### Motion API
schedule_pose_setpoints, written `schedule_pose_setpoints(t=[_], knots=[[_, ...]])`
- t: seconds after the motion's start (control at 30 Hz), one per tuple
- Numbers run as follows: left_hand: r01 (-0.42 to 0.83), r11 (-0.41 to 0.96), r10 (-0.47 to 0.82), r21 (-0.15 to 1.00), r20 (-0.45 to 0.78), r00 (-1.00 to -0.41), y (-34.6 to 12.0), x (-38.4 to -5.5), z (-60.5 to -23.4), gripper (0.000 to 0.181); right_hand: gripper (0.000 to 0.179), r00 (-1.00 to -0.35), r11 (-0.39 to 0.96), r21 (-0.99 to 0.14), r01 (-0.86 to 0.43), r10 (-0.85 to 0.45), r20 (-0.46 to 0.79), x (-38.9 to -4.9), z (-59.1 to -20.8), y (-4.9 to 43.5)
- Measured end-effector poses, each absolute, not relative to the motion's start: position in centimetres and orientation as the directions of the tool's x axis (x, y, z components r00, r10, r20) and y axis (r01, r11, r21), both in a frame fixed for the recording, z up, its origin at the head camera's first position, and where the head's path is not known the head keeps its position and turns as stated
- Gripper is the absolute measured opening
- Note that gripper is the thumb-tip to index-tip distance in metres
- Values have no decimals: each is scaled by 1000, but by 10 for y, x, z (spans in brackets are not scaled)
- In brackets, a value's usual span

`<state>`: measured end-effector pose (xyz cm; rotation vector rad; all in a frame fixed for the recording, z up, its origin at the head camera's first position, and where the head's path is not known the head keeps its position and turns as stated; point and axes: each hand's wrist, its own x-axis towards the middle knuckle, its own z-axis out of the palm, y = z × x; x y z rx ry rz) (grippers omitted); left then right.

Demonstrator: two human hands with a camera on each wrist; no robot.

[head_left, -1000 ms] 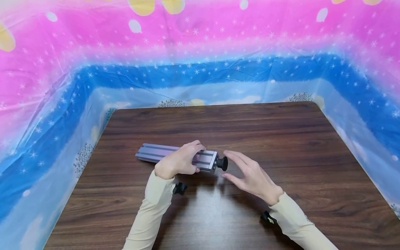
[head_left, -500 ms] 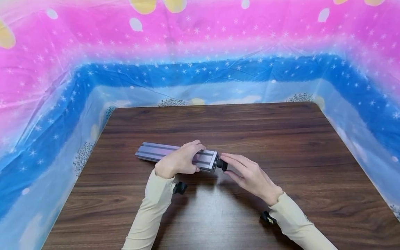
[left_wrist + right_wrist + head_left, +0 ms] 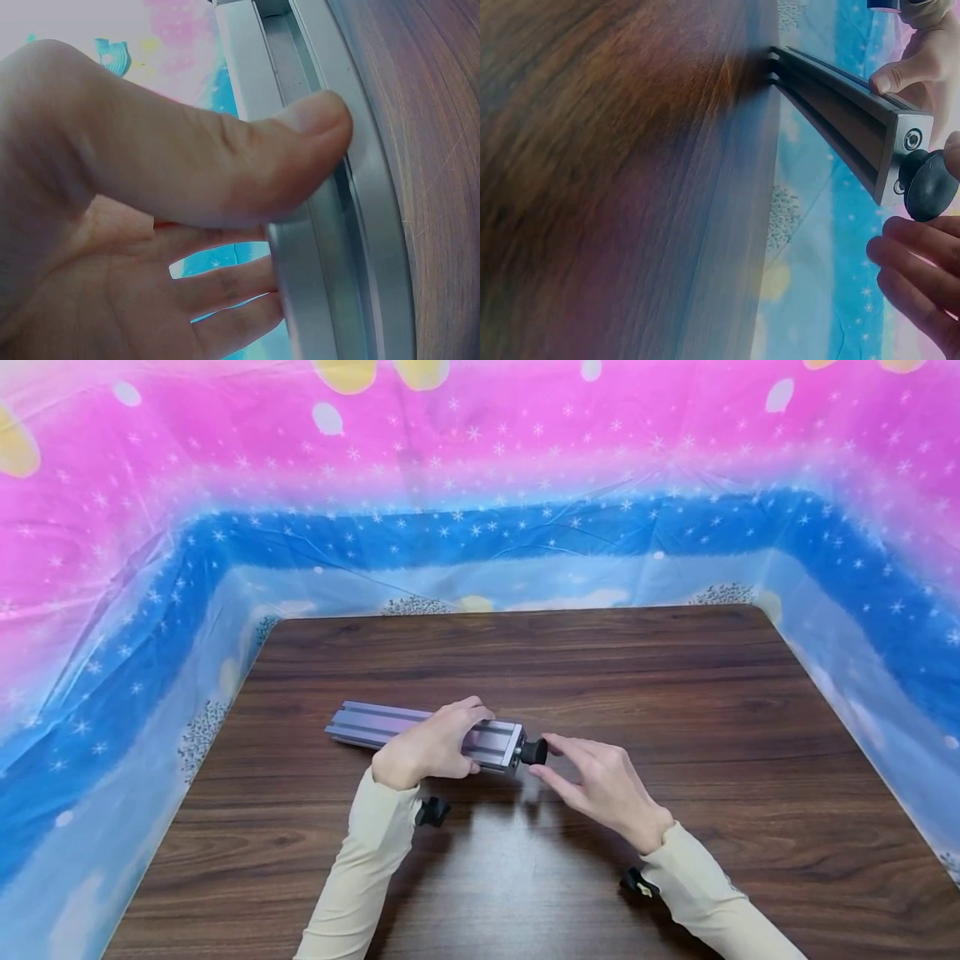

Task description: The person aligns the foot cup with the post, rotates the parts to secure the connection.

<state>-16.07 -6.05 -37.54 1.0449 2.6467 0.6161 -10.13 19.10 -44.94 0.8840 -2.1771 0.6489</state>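
My left hand (image 3: 431,745) grips a silver slotted aluminium profile (image 3: 378,720) from above near its middle. The left wrist view has its thumb (image 3: 300,142) across the slotted side, with the other fingertips hidden behind. A metal end plate (image 3: 889,169) with screws closes the right end, and a black round knob (image 3: 535,751) sticks out of it. My right hand (image 3: 607,781) holds the knob between thumb and fingertips at its rim. In the right wrist view, the remaining fingers (image 3: 919,281) spread loosely below the knob.
The dark wood-grain table (image 3: 562,652) lies under everything. A pink and blue patterned cloth (image 3: 525,527) hangs around its back and sides. Black wrist-worn devices sit beside the left (image 3: 432,812) and right sleeves (image 3: 701,881).
My right thumb and fingers were spread apart from the knob, then closed on it; now they sit slightly differently around its rim. The left hand and the profile have stayed in place.
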Motion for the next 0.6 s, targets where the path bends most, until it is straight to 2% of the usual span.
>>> schedule_pose_setpoints(t=[0.2, 0.37, 0.47, 0.6], knots=[[601, 652, 696, 463, -49, -717, -61, -161, -375, 59, 46, -608, 680, -254, -688, -349, 713, -100, -446, 188], [593, 651, 694, 474, -54, -718, -62, -160, -374, 57, 60, -644, 631, -324, -705, -377, 666, -98, -446, 194], [600, 649, 697, 467, -51, -715, -62, -160, -373, 57, 70, -585, 575, -281, -768, -452, 673, -98, -446, 197], [597, 652, 696, 467, -59, -715, -61, -161, -373, 56, 67, -460, 512, -171, -842, -517, 721, -100, -446, 198]])
